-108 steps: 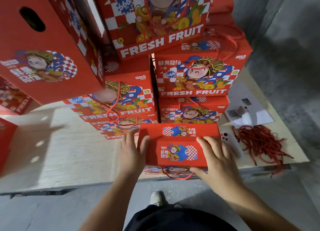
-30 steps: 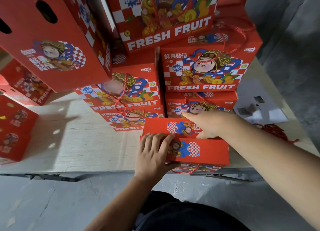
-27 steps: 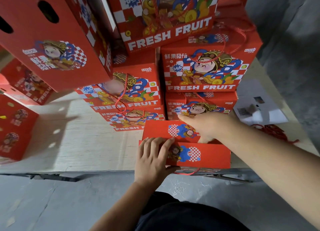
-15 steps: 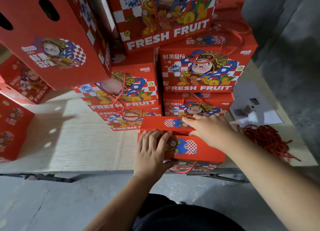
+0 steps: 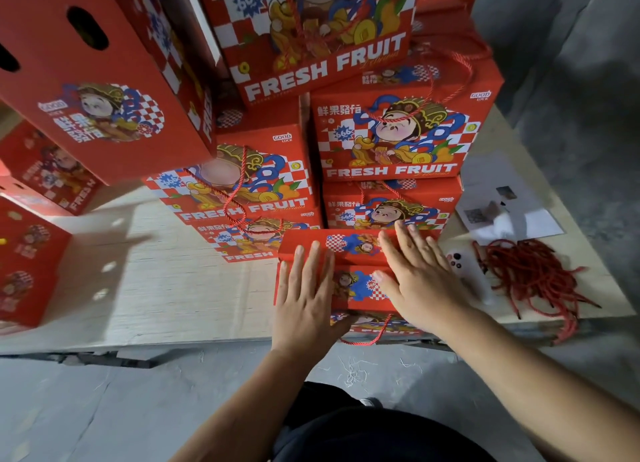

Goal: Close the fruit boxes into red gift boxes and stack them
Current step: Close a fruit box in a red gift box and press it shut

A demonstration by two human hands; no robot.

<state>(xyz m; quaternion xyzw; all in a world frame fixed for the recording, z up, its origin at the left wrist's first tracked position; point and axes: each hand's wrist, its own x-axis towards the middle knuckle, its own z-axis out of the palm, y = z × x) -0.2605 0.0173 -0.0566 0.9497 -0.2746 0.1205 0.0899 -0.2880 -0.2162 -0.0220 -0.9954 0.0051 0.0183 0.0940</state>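
My left hand (image 5: 306, 305) and right hand (image 5: 420, 279) lie flat, fingers straight, on the red gift box (image 5: 349, 274) at the counter's (image 5: 156, 288) near edge. Right: a white phone (image 5: 465, 271), red cords (image 5: 533, 274). Beyond, stacked boxes (image 5: 394, 135) read "FRESH FRUIT", "GOOD LUCK".

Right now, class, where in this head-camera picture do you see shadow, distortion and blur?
Head view: shadow with small light spots falls across the wooden platform at left; the wide lens bows the stacked gift boxes outward; the paper sheets at right look soft and washed out.
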